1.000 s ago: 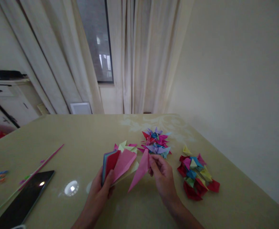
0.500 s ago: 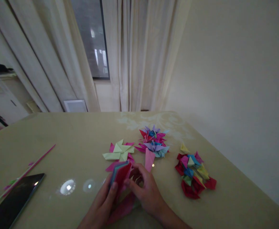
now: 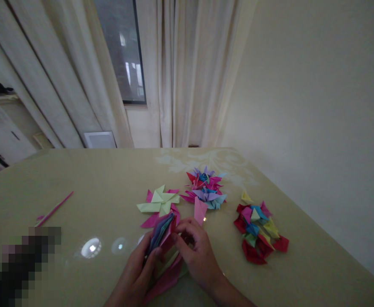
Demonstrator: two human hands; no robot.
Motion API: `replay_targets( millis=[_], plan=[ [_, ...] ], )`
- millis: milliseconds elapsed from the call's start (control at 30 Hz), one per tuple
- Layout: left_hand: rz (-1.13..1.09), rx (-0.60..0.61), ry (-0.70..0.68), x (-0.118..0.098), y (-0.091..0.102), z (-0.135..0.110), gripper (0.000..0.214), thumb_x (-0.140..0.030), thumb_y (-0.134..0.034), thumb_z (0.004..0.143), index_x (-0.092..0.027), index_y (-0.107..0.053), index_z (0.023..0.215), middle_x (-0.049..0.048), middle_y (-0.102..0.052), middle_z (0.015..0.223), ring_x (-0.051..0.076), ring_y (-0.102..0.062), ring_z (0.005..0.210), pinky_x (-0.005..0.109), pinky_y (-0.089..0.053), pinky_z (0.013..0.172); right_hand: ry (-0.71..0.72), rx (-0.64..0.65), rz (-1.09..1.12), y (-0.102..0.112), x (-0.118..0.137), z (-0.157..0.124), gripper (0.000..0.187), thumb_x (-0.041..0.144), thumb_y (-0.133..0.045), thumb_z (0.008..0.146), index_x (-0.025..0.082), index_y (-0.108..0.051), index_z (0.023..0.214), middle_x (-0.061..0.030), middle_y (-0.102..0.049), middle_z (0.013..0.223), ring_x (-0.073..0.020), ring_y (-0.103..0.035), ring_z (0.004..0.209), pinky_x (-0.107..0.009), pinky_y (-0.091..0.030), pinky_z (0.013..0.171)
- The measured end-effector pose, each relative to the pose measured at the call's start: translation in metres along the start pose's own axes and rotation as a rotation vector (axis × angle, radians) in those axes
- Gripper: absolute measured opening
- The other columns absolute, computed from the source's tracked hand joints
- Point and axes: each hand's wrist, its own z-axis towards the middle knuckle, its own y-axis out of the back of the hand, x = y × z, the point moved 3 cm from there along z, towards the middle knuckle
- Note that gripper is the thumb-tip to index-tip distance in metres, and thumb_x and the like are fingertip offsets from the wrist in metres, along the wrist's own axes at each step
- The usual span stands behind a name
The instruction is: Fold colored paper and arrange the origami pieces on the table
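One paper stack [image 3: 164, 231], just nearside of pinwheel [image 3: 162, 199]. L hand [image 3: 138, 265]: fingers hold stack. R hand [image 3: 197, 252]: fingers narrow at its edge; grip can't tell. Prob. light, flexible, easily creased; hold by edges, min. force.

left hand [image 3: 140, 261]: gripping | right hand [image 3: 197, 251]: curled, pinching | hands close together

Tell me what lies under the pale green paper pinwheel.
Magenta folded paper juts out from beneath the pale green pinwheel on several sides. Whatever the pinwheel's middle covers cannot be seen.
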Motion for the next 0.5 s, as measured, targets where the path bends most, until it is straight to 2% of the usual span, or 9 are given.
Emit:
replay_targets(
  millis=[67,167,267,400,500],
  plan=[
    [-0.025,-0.008,0.024,-0.003,0.0,-0.001,0.053,-0.063,-0.06,0.095,-0.027,-0.067,0.134,0.0062,-0.075,0.091,0.029,-0.069,0.083,0.037,-0.061,0.078,0.011,0.009,0.028,-0.001,0.0,0.0,0.028,0.048,-0.073,0.094,0.021,-0.074,0.091,-0.0031,-0.061,0.096,-0.0147,-0.056,0.074,-0.026,-0.045,0.065],
    [-0.039,0.024,0.017,0.001,0.001,0.002,0.052,-0.061,-0.067,0.091,-0.026,-0.069,0.129,0.0082,-0.077,0.101,0.03,-0.071,0.091,0.035,-0.06,0.078,0.013,0.016,0.038,-0.001,0.001,-0.001,0.029,0.051,-0.075,0.093,0.021,-0.076,0.094,-0.003,-0.061,0.097,-0.0141,-0.055,0.072,-0.026,-0.045,0.063],
    [-0.048,0.057,0.026,0.009,0.003,0.004,0.058,-0.061,-0.07,0.09,-0.024,-0.065,0.134,0.0094,-0.077,0.106,0.029,-0.072,0.089,0.033,-0.06,0.072,0.018,-0.017,0.012,-0.001,0.003,-0.001,0.032,0.05,-0.071,0.098,0.021,-0.073,0.084,-0.0025,-0.06,0.091,-0.015,-0.056,0.074,-0.026,-0.045,0.065],
    [-0.052,-0.006,0.045,0.009,-0.001,-0.001,0.059,-0.063,-0.062,0.096,-0.023,-0.062,0.14,0.0035,-0.074,0.085,0.023,-0.066,0.07,0.031,-0.057,0.064,0.029,-0.052,0.041,0.001,0.002,-0.002,0.037,0.049,-0.077,0.093,0.02,-0.066,0.072,-0.0011,-0.057,0.084,-0.0148,-0.054,0.071,-0.026,-0.043,0.063],
    [-0.032,-0.06,0.057,0.004,-0.004,-0.006,0.059,-0.067,-0.058,0.095,-0.025,-0.068,0.135,0.004,-0.077,0.087,0.026,-0.07,0.076,0.033,-0.06,0.07,0.032,-0.049,0.081,0.0,-0.002,-0.002,0.042,0.052,-0.079,0.09,0.02,-0.064,0.068,-0.001,-0.057,0.083,-0.015,-0.054,0.071,-0.026,-0.042,0.062]
  ],
)
